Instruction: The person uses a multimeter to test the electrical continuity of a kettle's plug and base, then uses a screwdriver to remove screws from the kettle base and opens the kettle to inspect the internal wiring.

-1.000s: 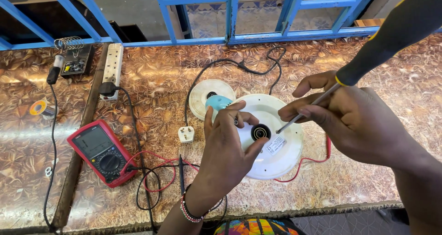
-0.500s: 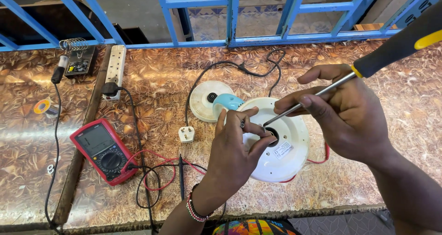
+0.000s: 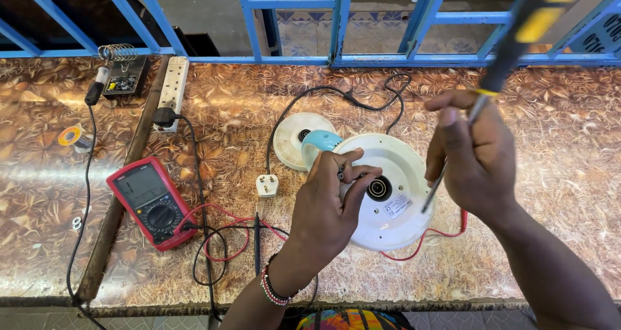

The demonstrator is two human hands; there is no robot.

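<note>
Left hand [image 3: 330, 204] rests on the upturned white kettle base [image 3: 388, 197], fingers [image 3: 359, 175] curled and pinched together over something small and dark at the fingertips; too small to tell what it is. Just right of those fingertips sits the black round socket [image 3: 378, 188] at the centre of the base, with a small label beside it. Above the knuckles a light blue handle part [image 3: 320, 142] shows against the rim. Right hand [image 3: 475, 159] is clenched around a screwdriver [image 3: 495, 78], black handle with yellow marks rising up and away from the fist, the metal shaft [image 3: 432, 191] slanting down below the fingers to the right part of the base; whether the tip touches the plastic cannot be told. Behind the left hand's fingers lies a smaller cream round power stand [image 3: 299, 139], its black cord [image 3: 343, 94] looping away along the patterned brown worktop [image 3: 550, 110] and ending in a white plug [image 3: 267, 185] just left of the left hand. Well left of that hand: a red multimeter [image 3: 152, 201] with red and black leads [image 3: 217, 239] trailing under the wrist, which wears a beaded bracelet [image 3: 275, 290]. Farther left, a white power strip [image 3: 171, 91], a soldering iron stand [image 3: 119, 65] and a solder reel [image 3: 70, 136]. Blue metal bars [image 3: 339, 20] run beyond the bench.
</note>
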